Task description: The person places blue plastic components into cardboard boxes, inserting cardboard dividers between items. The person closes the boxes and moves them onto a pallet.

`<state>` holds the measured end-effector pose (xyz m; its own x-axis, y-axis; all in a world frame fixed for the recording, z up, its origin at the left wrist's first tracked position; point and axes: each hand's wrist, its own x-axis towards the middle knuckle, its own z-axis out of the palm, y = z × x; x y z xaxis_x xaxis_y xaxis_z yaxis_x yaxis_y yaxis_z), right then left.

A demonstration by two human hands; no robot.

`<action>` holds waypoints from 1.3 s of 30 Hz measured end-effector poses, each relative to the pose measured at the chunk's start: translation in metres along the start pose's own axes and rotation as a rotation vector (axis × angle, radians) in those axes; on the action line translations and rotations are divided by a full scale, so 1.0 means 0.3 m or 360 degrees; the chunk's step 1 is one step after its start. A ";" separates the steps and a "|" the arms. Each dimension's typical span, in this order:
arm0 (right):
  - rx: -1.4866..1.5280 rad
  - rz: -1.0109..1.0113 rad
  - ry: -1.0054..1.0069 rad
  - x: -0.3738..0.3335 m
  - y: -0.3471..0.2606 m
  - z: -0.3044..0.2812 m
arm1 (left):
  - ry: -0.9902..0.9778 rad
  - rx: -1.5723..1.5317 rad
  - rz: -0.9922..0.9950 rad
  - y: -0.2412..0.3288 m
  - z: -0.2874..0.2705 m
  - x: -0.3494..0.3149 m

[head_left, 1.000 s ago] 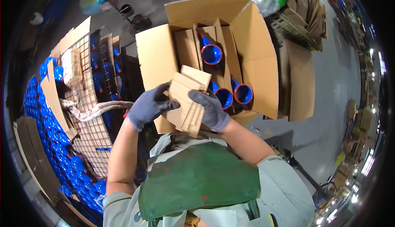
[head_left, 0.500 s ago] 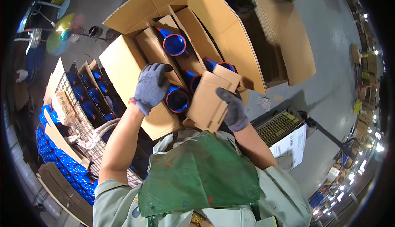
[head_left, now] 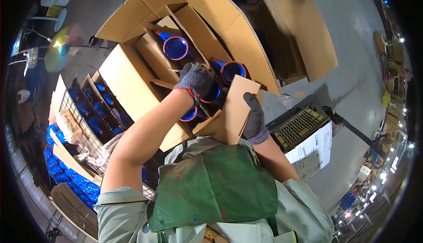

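A large cardboard box (head_left: 257,36) stands open before me, with cardboard dividers (head_left: 196,22) between its rows. In it lie several blue, hollow pieces with round, red-rimmed mouths, among them one at the back (head_left: 175,48) and one at the right (head_left: 232,72). My gloved left hand (head_left: 197,79) reaches in over the middle of the box, its fingers curled downward; what they hold, if anything, is hidden. Gripped in my gloved right hand (head_left: 254,118) is a folded piece of brown cardboard (head_left: 238,104), tilted over the box's near right corner.
To the left, a wire cage (head_left: 90,142) holds more blue pieces between dividers. Stacked flat cardboard (head_left: 315,36) stands beyond the box at right. A dark crate (head_left: 299,128) and a white carton (head_left: 315,148) sit at lower right. A fan (head_left: 61,49) spins at far left.
My left hand has moved right and down into the middle of the box, its fingers now curled. The cardboard in my right hand has turned more upright and shows a narrower face.
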<state>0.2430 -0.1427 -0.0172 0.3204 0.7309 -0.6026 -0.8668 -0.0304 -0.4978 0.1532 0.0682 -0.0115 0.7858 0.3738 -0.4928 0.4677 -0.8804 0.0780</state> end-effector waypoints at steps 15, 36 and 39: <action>-0.0004 0.0038 -0.0109 0.048 -0.005 0.016 | -0.0513 -0.0403 0.0282 -0.157 0.030 0.057; -0.0455 -0.0321 -0.0027 0.057 0.045 -0.023 | 0.0664 0.0136 0.0397 -0.041 -0.250 0.209; -0.0632 -0.0345 -0.0155 0.050 0.032 -0.011 | 0.0019 -0.0203 0.0437 -0.032 -0.014 0.240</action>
<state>0.2407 -0.1341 -0.0332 0.4243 0.8093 -0.4062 -0.5639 -0.1148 -0.8178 0.2071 0.1047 -0.0442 0.8943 0.1310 -0.4278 0.2836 -0.9055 0.3157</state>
